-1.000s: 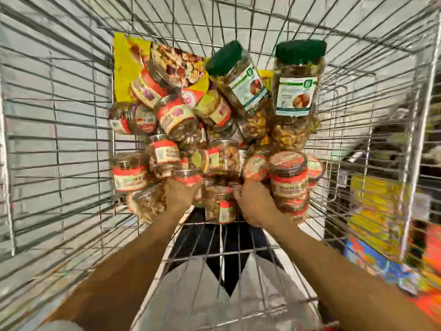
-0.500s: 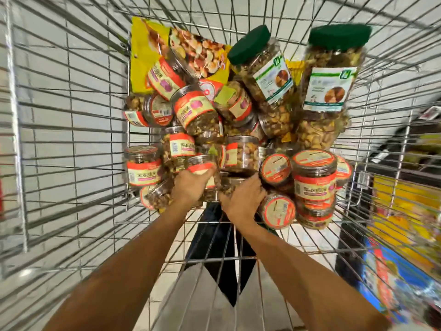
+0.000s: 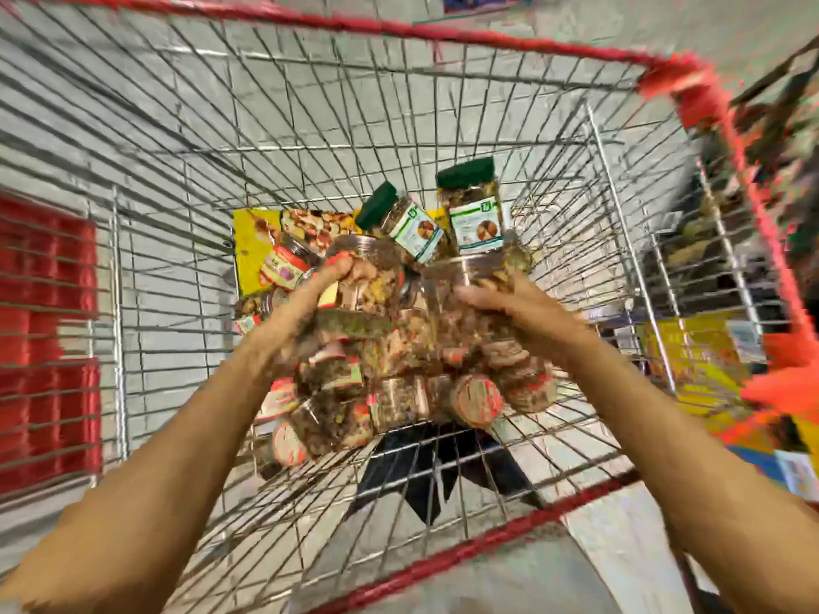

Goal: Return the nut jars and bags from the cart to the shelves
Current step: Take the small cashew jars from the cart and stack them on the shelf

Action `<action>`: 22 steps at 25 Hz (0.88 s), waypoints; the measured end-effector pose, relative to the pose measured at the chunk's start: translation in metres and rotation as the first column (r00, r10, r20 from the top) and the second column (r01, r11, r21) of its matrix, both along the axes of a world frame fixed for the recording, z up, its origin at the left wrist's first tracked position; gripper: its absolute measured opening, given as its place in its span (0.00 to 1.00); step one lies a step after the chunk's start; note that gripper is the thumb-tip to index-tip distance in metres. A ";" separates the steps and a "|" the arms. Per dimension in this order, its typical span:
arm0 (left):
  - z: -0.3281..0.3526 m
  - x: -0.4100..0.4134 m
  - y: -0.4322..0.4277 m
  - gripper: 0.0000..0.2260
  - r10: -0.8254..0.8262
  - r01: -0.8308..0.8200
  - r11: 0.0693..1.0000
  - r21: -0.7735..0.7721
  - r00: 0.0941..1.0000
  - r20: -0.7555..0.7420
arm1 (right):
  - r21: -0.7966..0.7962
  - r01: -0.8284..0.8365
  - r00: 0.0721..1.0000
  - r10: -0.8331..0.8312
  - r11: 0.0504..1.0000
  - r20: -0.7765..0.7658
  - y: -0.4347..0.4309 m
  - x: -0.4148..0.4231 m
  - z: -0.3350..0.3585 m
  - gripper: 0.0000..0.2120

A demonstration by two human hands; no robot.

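I look down into a wire shopping cart with a red rim. A heap of clear nut jars with red labels lies at its bottom, with two taller green-lidded jars and a yellow nut bag behind. My left hand grips a clear jar of nuts lifted above the heap. My right hand grips another clear jar beside it. The frame is blurred by motion, so the labels of the held jars are unreadable.
Red crates or shelving show through the cart's left side. Yellow and blue packaged goods sit on shelves to the right. Grey tiled floor lies below the cart.
Both hands have risen out of the heap, each with a jar in its grip. The view has pulled back and up, so the cart's red rim now shows.
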State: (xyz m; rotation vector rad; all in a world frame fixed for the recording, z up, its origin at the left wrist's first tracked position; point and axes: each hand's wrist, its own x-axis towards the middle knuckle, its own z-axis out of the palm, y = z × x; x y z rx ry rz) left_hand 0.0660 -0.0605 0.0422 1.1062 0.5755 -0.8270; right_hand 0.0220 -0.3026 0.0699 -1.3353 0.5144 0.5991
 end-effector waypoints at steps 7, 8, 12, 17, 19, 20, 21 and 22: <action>0.120 -0.005 -0.150 0.24 -0.224 0.362 0.823 -0.438 0.915 0.335 | 0.525 0.589 0.667 -0.737 0.614 0.112 -0.091 -0.095 0.114 0.34; 0.129 -0.014 -0.176 0.26 -0.279 0.429 0.772 -0.469 0.892 0.356 | 0.545 0.611 0.620 -0.775 0.575 0.122 -0.104 -0.115 0.120 0.36; 0.148 -0.069 -0.271 0.35 -0.406 0.558 0.615 -0.557 0.830 0.382 | 0.628 0.653 0.432 -0.889 0.424 0.151 -0.155 -0.196 0.135 0.48; 0.146 -0.171 -0.379 0.29 -0.541 0.653 0.503 -0.567 0.749 0.383 | 0.587 0.738 0.239 -0.942 0.335 0.237 -0.229 -0.310 0.141 0.26; 0.139 -0.201 -0.415 0.24 -0.564 0.654 0.489 -0.577 0.741 0.363 | 0.539 0.781 0.210 -0.945 0.317 0.251 -0.255 -0.341 0.138 0.20; 0.135 -0.215 -0.434 0.25 -0.573 0.679 0.465 -0.568 0.720 0.391 | 0.519 0.800 0.186 -0.946 0.302 0.264 -0.271 -0.355 0.135 0.19; 0.132 -0.228 -0.453 0.26 -0.574 0.702 0.451 -0.551 0.701 0.423 | 0.497 0.820 0.163 -0.948 0.284 0.273 -0.286 -0.366 0.131 0.18; 0.128 -0.239 -0.472 0.27 -0.574 0.719 0.452 -0.528 0.687 0.445 | 0.471 0.841 0.144 -0.949 0.267 0.280 -0.302 -0.375 0.126 0.17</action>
